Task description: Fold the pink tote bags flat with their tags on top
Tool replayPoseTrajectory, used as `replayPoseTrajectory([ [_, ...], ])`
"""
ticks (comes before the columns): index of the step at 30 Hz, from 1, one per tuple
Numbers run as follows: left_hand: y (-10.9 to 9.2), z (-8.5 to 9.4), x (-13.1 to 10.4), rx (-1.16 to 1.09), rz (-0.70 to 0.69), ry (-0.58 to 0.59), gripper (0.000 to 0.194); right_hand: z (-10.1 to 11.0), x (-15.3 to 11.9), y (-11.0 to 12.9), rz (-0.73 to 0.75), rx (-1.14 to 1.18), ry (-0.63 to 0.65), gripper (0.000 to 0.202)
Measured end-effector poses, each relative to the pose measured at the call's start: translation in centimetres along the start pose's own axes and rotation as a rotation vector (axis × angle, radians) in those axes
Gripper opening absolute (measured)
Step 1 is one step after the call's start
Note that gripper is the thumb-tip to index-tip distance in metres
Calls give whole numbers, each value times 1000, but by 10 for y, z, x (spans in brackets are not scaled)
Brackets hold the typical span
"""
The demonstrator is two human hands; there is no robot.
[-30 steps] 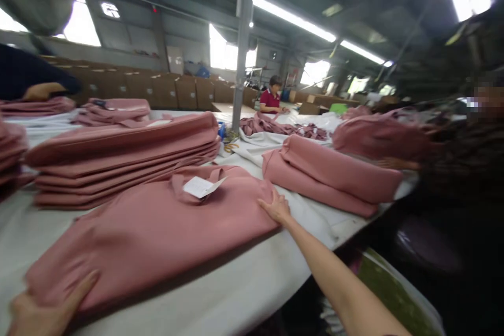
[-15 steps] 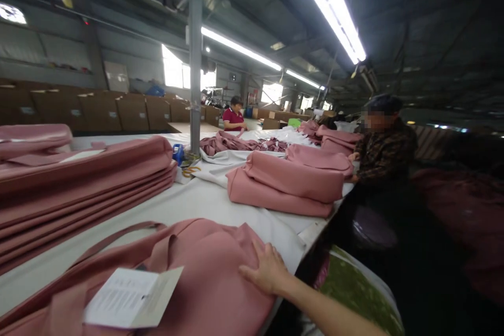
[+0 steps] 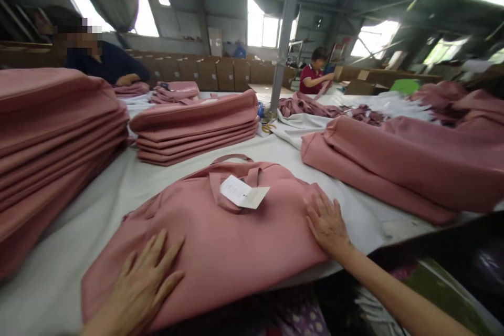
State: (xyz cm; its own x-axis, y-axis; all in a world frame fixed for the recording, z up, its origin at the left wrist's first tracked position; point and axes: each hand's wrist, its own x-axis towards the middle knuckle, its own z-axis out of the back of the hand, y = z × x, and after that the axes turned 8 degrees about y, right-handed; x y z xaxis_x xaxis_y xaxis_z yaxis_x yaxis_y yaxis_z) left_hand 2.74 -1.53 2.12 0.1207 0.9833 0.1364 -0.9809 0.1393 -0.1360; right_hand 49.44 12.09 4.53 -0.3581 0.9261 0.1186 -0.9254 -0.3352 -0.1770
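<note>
A pink bag lies flat in front of me at the edge of the white-covered table. On its top side, by the handles, rests an unfolded paper tag. My left hand is spread flat on the bag's lower left part, fingers apart. Against the right end of the bag my right hand lies with its fingers stretched out. Neither hand grips anything.
Stacked pink bags rise at the left, with a lower stack behind. More pink bags lie at the right. Yellow scissors sit by a grey post. Two people work across the table.
The view has swung left, and my left hand has come into sight on the bag. My right hand still rests on the bag's right end.
</note>
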Motion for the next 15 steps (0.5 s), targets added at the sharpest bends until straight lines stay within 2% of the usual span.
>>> replayPoseTrajectory([
  [2, -8, 9, 7, 81, -58, 39, 58, -5, 2, -3, 169, 22, -19, 54],
  [4, -14, 20, 14, 135, -190, 145, 53, -10, 4, -7, 207, 60, -8, 51],
  [6, -17, 28, 19, 119, -274, 257, 52, -13, 8, -10, 153, 94, 2, 50],
  [10, -21, 32, 30, 16, -230, 378, 47, -16, 27, -19, -91, 169, 16, 79],
  [12, -24, 35, 34, -26, -202, 436, 46, -19, 41, -26, -184, 232, 91, 87],
  [15, -28, 43, 36, -71, -172, 496, 46, -29, 54, -39, -209, 285, 200, 91],
])
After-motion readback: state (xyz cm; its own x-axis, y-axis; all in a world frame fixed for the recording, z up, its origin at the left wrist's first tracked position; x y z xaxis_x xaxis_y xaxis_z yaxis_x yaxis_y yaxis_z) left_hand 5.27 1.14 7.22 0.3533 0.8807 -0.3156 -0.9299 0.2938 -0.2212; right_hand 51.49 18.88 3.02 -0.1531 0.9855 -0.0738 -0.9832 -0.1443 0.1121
